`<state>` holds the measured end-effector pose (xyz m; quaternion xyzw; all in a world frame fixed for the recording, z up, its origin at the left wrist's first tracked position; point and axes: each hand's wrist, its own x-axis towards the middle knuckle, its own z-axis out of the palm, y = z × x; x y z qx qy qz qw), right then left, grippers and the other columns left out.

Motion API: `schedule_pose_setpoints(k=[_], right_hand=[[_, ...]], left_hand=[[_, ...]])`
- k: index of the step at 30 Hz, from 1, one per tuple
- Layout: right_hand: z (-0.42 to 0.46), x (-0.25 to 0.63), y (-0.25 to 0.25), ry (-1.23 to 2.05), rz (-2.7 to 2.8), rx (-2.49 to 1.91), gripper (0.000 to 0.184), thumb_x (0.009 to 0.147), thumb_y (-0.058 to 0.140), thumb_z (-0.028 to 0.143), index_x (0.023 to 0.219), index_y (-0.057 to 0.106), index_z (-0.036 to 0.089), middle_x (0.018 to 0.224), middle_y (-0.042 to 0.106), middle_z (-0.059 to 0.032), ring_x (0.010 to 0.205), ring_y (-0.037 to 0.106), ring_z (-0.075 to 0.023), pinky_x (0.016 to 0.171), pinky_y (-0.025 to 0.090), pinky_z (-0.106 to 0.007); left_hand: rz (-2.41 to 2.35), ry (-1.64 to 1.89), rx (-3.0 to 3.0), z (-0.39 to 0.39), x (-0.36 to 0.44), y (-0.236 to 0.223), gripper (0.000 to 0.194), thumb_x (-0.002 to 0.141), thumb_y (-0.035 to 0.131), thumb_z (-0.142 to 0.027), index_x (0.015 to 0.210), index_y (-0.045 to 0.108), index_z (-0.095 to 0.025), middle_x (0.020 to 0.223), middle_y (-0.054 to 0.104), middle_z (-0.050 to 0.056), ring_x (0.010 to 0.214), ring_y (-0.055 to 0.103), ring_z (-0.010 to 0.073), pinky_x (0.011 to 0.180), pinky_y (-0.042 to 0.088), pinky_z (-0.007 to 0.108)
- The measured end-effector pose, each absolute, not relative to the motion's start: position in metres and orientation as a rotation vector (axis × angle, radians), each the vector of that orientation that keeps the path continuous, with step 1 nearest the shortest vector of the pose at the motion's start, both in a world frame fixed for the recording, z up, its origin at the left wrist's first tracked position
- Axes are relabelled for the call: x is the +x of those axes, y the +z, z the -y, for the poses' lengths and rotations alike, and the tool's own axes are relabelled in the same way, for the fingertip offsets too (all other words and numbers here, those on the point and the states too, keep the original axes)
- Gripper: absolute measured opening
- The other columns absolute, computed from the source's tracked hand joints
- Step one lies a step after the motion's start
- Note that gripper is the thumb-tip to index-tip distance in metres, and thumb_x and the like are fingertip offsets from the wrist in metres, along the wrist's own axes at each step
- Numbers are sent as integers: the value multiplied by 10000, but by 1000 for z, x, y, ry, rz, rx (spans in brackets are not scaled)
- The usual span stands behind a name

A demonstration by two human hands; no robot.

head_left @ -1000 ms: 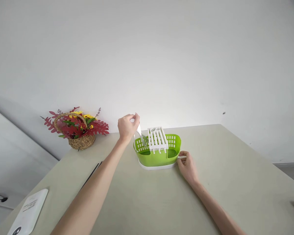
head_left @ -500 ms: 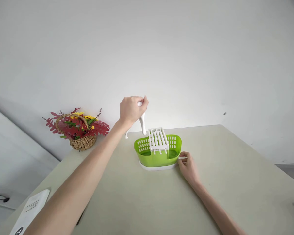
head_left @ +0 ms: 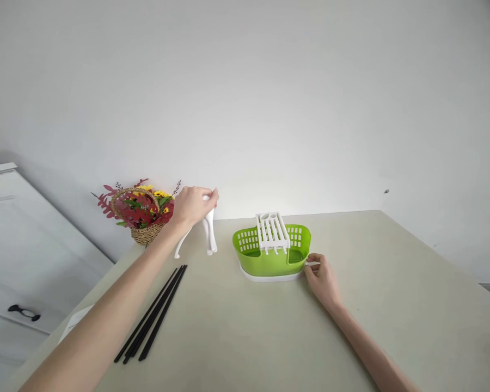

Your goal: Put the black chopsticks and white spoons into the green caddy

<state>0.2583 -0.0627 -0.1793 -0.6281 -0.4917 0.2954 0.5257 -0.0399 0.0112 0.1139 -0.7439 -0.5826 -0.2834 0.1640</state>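
Observation:
My left hand [head_left: 195,206] is closed around several white spoons [head_left: 209,231], held above the table left of the green basket. Their slim ends point down and splay apart; the upper parts are mostly hidden in my fingers. The green cutlery drainer basket [head_left: 265,265] stands upright on a white drip tray [head_left: 269,278]. Across its middle sits a white slatted rack [head_left: 273,231] with two round holes and small hooks in front. My right hand [head_left: 323,280] pinches a small white tab of the drip tray at the basket's right end.
Several black chopsticks [head_left: 153,316] lie on the table left of the basket, near my left forearm. A wicker basket of artificial flowers [head_left: 145,235] stands at the back left by the wall. A white object [head_left: 74,322] is partly behind my left forearm; a white cabinet [head_left: 36,245] stands left.
My left hand has moved left and down with the white spoons, away from the drainer basket. The chopsticks have come into sight. My right hand stays at the drip tray; the view has shifted slightly.

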Motion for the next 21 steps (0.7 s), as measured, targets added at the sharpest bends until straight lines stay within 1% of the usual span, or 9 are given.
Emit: schedule_pose_setpoints(k=[6, 10, 14, 17, 21], right_hand=[[63, 258, -181, 705, 1177, -1496, 287, 795, 552, 369, 1052, 541, 241, 1122, 660, -61, 821, 675, -216, 725, 526, -357], [62, 258, -183, 703, 1183, -1495, 298, 793, 559, 368, 1062, 538, 240, 1128, 663, -63, 818, 677, -218, 723, 528, -359], [63, 260, -184, 700, 1192, -1505, 298, 796, 560, 375, 1064, 536, 247, 1117, 666, -53, 828, 680, -220, 729, 528, -361], [63, 260, -183, 697, 1201, -1518, 291, 807, 554, 375, 1068, 532, 250, 1120, 667, -52, 834, 682, -222, 731, 529, -364], [63, 260, -184, 695, 1203, -1528, 283, 819, 547, 378, 1072, 529, 252, 1132, 667, -52, 835, 684, -220, 729, 534, -364]], left_hand=[[1834, -650, -2116, 1, -68, 79, 433, 889, 546, -484, 541, 701, -277, 497, 625, 31, 528, 570, 220, 553, 294, 300], [2034, -453, -2136, 9, -83, 52, 418, 889, 517, -493, 606, 729, -270, 572, 675, 44, 608, 622, 231, 567, 299, 292], [2131, -341, -2182, 15, -96, 25, 418, 881, 509, -482, 603, 731, -261, 603, 695, 44, 681, 655, 241, 595, 326, 290], [2209, -282, -2211, 17, -106, 5, 426, 882, 499, -485, 614, 738, -256, 628, 707, 41, 692, 663, 236, 605, 346, 288], [2324, -215, -2253, 15, -119, -19, 398, 873, 505, -454, 628, 743, -250, 652, 716, 27, 677, 658, 210, 598, 359, 274]])
